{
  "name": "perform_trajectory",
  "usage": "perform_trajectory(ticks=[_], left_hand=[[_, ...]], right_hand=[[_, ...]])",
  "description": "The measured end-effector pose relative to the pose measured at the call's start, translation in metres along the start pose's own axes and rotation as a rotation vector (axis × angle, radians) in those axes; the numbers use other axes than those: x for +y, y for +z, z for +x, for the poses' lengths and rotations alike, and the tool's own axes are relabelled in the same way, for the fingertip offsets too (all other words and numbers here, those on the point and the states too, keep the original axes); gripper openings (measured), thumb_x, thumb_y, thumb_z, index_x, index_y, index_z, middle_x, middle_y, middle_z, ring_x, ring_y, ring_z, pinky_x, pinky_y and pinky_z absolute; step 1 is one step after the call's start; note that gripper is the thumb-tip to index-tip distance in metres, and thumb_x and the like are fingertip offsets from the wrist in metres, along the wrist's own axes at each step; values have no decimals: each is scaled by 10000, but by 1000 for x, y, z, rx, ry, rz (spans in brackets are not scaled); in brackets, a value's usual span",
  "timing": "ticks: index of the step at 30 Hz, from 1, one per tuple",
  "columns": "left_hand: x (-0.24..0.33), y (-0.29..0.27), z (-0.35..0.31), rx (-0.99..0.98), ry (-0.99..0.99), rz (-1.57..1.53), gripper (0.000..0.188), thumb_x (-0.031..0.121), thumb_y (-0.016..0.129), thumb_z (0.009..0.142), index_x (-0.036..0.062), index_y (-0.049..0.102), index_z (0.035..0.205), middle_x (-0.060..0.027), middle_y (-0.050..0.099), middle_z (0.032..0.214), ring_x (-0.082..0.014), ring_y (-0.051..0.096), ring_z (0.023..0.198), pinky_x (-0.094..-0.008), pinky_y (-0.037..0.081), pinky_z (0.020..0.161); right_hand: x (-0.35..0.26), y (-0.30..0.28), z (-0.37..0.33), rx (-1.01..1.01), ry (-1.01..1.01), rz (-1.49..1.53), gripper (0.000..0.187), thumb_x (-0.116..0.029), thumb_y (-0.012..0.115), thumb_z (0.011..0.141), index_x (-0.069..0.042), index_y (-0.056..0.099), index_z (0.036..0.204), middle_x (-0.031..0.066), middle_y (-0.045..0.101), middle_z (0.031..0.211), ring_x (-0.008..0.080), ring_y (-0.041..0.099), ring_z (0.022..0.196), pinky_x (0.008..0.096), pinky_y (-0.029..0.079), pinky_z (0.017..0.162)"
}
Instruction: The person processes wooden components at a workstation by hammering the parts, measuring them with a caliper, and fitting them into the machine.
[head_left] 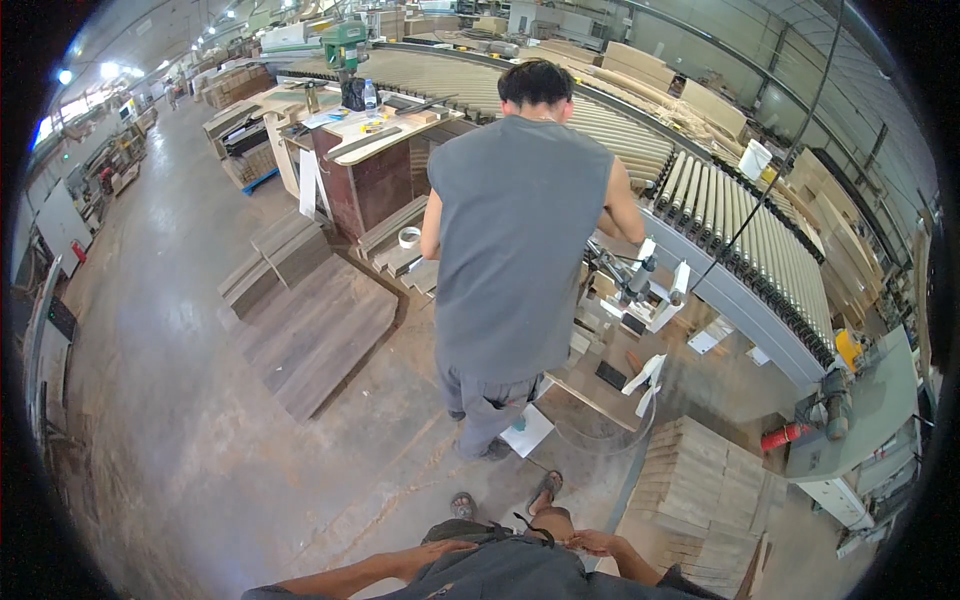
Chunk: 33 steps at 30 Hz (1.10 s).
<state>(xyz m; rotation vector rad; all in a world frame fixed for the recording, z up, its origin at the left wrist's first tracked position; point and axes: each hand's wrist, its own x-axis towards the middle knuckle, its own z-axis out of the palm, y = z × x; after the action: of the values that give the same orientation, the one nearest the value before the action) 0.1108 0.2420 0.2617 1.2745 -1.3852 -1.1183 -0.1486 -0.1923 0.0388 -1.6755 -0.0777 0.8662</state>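
Observation:
My left hand (440,552) lies against the waist of my dark shorts (510,537), its fingers stretched out flat and holding nothing that I can see. On the other side of the waist, my right hand (596,543) rests with loosely bent fingers and nothing visible in them. Just ahead, a co-worker (520,240) in a grey sleeveless top stands with their back to me. That person's hands are mostly hidden by their body, beside a metal clamp-like machine (630,275). A white sheet (527,430) lies on the floor at their feet.
Dark wood-grain panels (320,330) lie on the left. Stacked boards (690,480) stand at the near right, by a red fire extinguisher (785,436). A roller conveyor (740,225) runs behind the co-worker. A workbench (370,130) carries a bottle and tools.

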Motion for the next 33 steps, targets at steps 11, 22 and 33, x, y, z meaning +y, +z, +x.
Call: perform_trajectory(ticks=[11,22,33], left_hand=[[-31,15,-12,48,-54,6,956,412,708,654,60,207,1388,-183,197,1436,-338,198,1333,-454,187,1072],[-27,15,-17,50,93,76,935,425,667,674,53,202,1394,-192,196,1437,-337,197,1336,-447,182,1074],[-43,30,-11,215,58,131,791,389,655,695,124,306,1354,-155,303,1386,-308,291,1293,-447,266,1028]], right_hand=[[1,36,58,637,340,-47,177,-209,586,867,-56,556,950,15,589,757,107,538,686,247,440,613],[-67,35,18,849,259,-167,392,-268,609,817,-35,536,1124,125,580,1044,227,588,888,337,478,770],[-223,68,-80,522,298,-554,664,-269,573,808,-90,279,1377,187,320,1389,355,310,1281,413,327,1025]])
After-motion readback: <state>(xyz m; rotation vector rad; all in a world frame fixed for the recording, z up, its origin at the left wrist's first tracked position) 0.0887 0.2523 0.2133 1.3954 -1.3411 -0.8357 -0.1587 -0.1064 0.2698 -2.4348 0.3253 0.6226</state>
